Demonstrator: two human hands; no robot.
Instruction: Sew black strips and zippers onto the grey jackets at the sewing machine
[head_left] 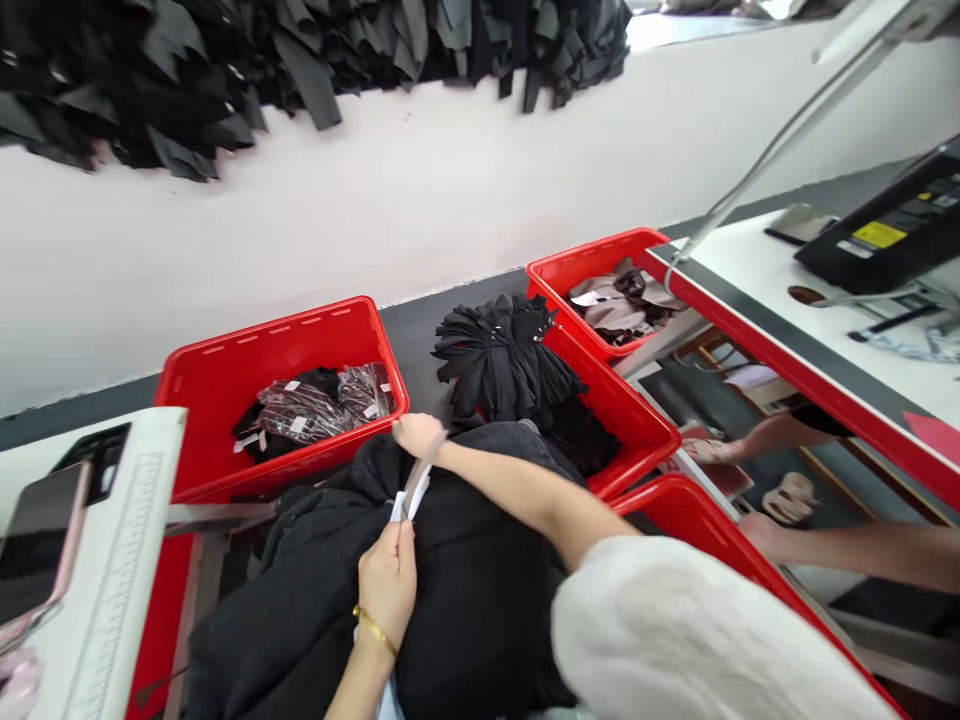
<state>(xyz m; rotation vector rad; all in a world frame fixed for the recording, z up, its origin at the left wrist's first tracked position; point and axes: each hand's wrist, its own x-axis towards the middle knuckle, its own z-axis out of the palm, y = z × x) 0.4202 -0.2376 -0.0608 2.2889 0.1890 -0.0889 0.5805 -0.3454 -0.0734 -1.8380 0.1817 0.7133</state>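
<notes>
My left hand (386, 575), with a gold bracelet at the wrist, is closed around the lower end of a pale grey strip (424, 468) and some white slips (409, 502). Just above it, my right hand (418, 435) has its fingers curled in. The strip crosses by its wrist; what those fingers grip is hidden and blurred. Under both hands lies a large heap of black cloth (480, 560), gathered near the strip. The white sleeve (675, 620) of my right arm covers the heap's right side.
A red bin (277, 335) with plastic-wrapped dark bundles stands left. Another red bin (637, 420) holds black strips (502, 360); a far bin (592, 255) holds brownish pieces. White tables flank me, a phone (45, 540) on the left one. Another person's arm (862, 550) shows at right.
</notes>
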